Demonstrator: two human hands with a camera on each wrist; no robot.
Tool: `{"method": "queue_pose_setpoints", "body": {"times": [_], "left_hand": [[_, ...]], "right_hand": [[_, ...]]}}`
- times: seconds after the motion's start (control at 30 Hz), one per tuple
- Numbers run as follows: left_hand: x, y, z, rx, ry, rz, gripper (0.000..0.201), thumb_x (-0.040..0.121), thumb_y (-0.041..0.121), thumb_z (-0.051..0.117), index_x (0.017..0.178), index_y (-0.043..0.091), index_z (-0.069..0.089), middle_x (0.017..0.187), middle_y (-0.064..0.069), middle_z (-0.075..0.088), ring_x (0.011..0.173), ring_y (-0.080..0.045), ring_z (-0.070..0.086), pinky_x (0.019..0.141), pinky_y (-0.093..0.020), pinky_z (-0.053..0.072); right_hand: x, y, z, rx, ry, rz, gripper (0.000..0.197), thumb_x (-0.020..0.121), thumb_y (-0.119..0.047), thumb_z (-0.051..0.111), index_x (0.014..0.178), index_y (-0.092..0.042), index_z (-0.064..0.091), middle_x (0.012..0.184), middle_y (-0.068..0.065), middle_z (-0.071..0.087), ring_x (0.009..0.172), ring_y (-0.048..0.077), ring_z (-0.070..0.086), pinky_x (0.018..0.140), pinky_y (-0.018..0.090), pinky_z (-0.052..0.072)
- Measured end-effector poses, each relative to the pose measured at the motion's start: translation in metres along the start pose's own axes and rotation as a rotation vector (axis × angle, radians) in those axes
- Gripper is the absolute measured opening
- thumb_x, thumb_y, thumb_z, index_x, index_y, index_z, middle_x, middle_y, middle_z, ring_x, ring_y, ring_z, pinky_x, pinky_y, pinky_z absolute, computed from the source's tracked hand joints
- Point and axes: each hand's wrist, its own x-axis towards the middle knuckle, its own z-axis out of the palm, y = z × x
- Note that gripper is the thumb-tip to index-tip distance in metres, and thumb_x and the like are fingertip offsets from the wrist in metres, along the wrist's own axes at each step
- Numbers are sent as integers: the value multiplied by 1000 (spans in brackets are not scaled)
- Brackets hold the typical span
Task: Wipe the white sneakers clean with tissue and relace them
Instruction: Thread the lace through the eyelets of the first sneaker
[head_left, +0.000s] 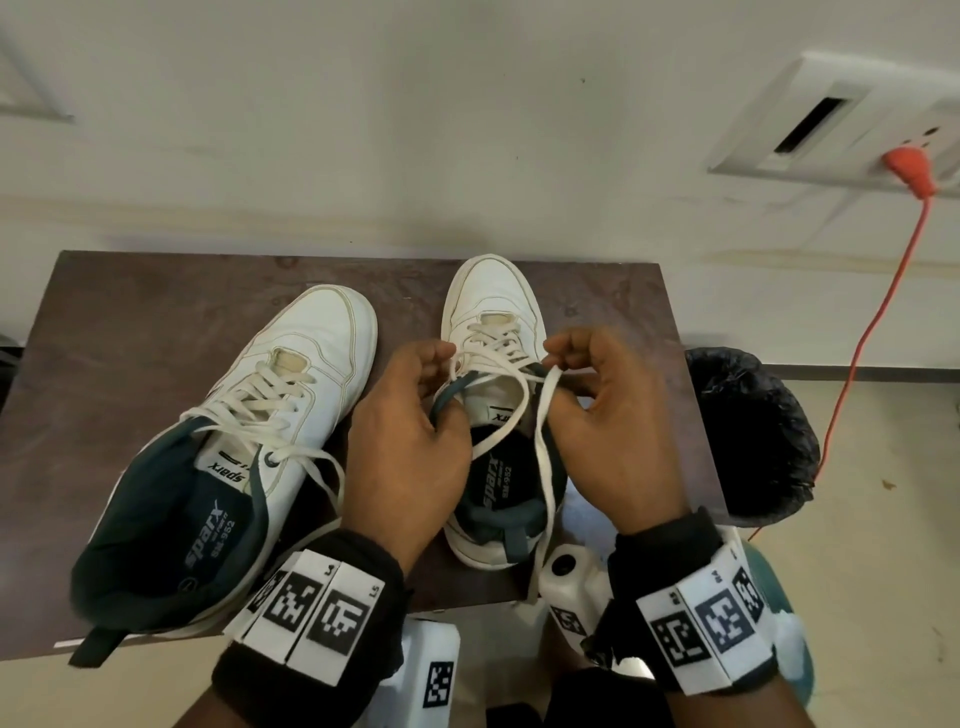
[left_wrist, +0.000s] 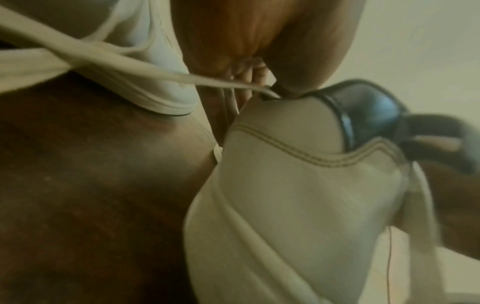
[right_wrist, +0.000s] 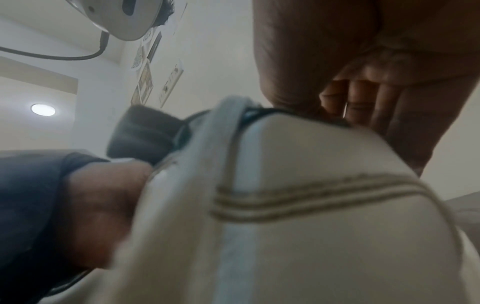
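Two white sneakers with dark green lining stand on the brown table (head_left: 156, 322), toes away from me. The left sneaker (head_left: 291, 374) is laced, and its lace ends lie loose on the table. Both hands work over the tongue of the right sneaker (head_left: 491, 306). My left hand (head_left: 441, 364) pinches one end of its cream shoelace (head_left: 543, 431) at the left collar. My right hand (head_left: 558, 358) pinches the other end, which hangs down past the table's front edge. The left wrist view shows the shoe's side (left_wrist: 298, 195); the right wrist view shows curled fingers (right_wrist: 363, 98) above the shoe (right_wrist: 311, 236).
A bin lined with a black bag (head_left: 753, 431) stands just right of the table. An orange cable (head_left: 872, 312) runs from a wall socket (head_left: 857, 119) down to the floor. A white bottle (head_left: 571, 577) sits at the table's front edge under my right wrist.
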Motion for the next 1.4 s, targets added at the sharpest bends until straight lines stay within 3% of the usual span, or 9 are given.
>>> {"method": "queue_pose_setpoints", "body": {"times": [0.07, 0.23, 0.43, 0.5, 0.6, 0.77, 0.93, 1.1, 1.4], "left_hand": [[0, -2, -2, 34, -37, 51, 36, 84, 21, 61, 119, 25, 59, 114, 11, 64, 102, -2, 61, 90, -30, 53], [1, -1, -4, -16, -56, 125, 39, 81, 45, 55, 111, 24, 65, 110, 12, 63, 103, -3, 60, 90, -29, 52], [1, 2, 3, -8, 71, 159, 14, 91, 27, 62, 101, 23, 71, 96, 11, 70, 90, 0, 64, 80, -12, 49], [2, 1, 2, -25, 90, 144, 13, 92, 22, 61, 99, 20, 71, 90, 14, 70, 85, 2, 65, 75, -7, 47], [1, 0, 2, -55, 85, 119, 16, 95, 20, 54, 101, 18, 69, 90, 12, 71, 86, 0, 65, 77, -15, 51], [-3, 4, 2, -91, 85, 111, 24, 88, 28, 46, 98, 20, 67, 91, 11, 71, 84, -3, 66, 77, -32, 56], [-7, 9, 1, -116, 96, 173, 17, 90, 22, 52, 95, 16, 67, 86, 8, 70, 81, -7, 66, 73, -34, 56], [-17, 20, -2, -98, 74, 343, 14, 93, 11, 52, 95, 10, 66, 87, 9, 68, 82, -4, 64, 71, -13, 48], [-6, 10, -5, -208, 69, 173, 16, 98, 20, 47, 89, 22, 59, 93, 9, 72, 86, -9, 67, 76, -28, 54]], "right_hand": [[0, 1, -2, -34, -43, -12, 19, 83, -15, 69, 98, -25, 62, 91, -15, 65, 88, -1, 62, 73, 11, 50], [3, 5, -8, -70, -98, -42, 19, 86, -20, 68, 105, -18, 71, 97, -9, 71, 92, 4, 65, 82, 31, 56], [5, 6, -7, -50, -50, -111, 17, 90, -27, 60, 96, -17, 73, 84, -9, 71, 79, 3, 67, 73, 26, 56], [6, 8, -6, -21, -11, -65, 23, 92, -34, 54, 91, -19, 70, 79, -8, 70, 75, 7, 67, 68, 33, 57], [7, 14, -5, 78, 65, 32, 33, 93, -48, 44, 82, -23, 62, 77, 3, 70, 76, 22, 68, 66, 49, 56], [7, 15, -1, 181, 86, 109, 43, 88, -63, 42, 72, -25, 55, 78, 19, 67, 79, 40, 66, 66, 56, 54], [6, 9, -2, 197, 67, 99, 48, 88, -55, 45, 80, -10, 60, 78, 15, 68, 77, 35, 67, 66, 55, 55], [7, 10, -5, 190, 76, 91, 42, 92, -46, 47, 81, -8, 60, 76, 11, 69, 74, 32, 68, 65, 53, 55], [5, 4, -3, 356, 13, 212, 48, 95, -49, 42, 77, -9, 62, 80, 12, 73, 83, 28, 71, 79, 53, 56]]}}
